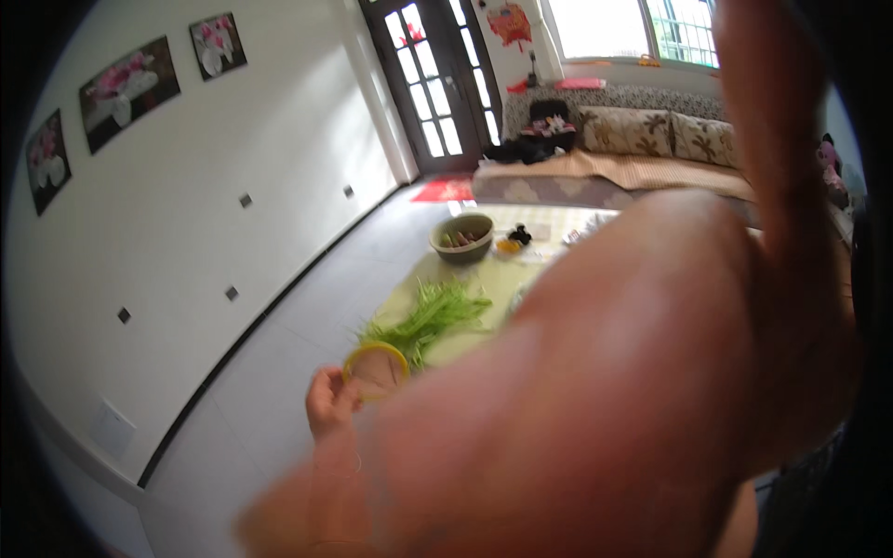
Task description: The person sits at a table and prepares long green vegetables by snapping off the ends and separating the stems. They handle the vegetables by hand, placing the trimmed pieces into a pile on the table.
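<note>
My left hand (330,402) is closed on the rim of a small round bowl (406,363) with a yellow edge. Its inside looks brownish with thin dark lines; what that is, I cannot make out. Just beyond it a loose heap of long green leafy stalks (433,312) lies on the table. Very close to the camera, my right hand (633,344) is raised and badly blurred, covering much of the right side. One finger or thumb points upward; its other fingers cannot be told apart, nor whether they hold anything.
A deep basin (462,253) with reddish-brown pieces stands farther back on the pale green table (409,290), beside small yellow and black items (513,240). Beyond are a cushioned sofa (614,172) and a dark glazed door (433,84). A white wall (186,186) runs along the left.
</note>
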`<state>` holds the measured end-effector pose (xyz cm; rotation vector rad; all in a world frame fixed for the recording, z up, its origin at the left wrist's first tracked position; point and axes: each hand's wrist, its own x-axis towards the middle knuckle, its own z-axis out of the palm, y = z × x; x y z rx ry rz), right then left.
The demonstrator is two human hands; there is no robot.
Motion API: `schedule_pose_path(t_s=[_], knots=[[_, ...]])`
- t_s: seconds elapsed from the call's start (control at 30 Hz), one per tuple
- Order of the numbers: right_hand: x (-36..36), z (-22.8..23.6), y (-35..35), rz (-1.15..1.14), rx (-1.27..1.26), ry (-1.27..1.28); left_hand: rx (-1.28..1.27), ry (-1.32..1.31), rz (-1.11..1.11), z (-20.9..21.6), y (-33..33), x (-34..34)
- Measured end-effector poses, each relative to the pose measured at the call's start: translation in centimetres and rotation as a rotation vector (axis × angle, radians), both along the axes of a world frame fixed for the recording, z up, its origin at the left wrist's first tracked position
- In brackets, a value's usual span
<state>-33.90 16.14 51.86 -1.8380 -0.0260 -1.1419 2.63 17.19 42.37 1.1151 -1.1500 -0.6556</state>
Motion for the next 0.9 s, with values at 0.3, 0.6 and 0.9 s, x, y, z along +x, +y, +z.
schedule_pose_path(t_s=[0.3, 0.6, 0.9], knots=[[8.6, -5.2, -9.5, -0.160, 0.149, 0.287, -0.161, -0.017, -0.214, 3.7, 1.1, -3.7], [14.7, -9.7, -17.5, -0.267, 0.183, 0.410, -0.146, -0.015, -0.334, 7.4, 2.0, -8.2], [14.7, -12.0, -18.4, -0.285, 0.200, 0.444, -0.120, -0.037, -0.352, 8.0, 2.6, -8.7]])
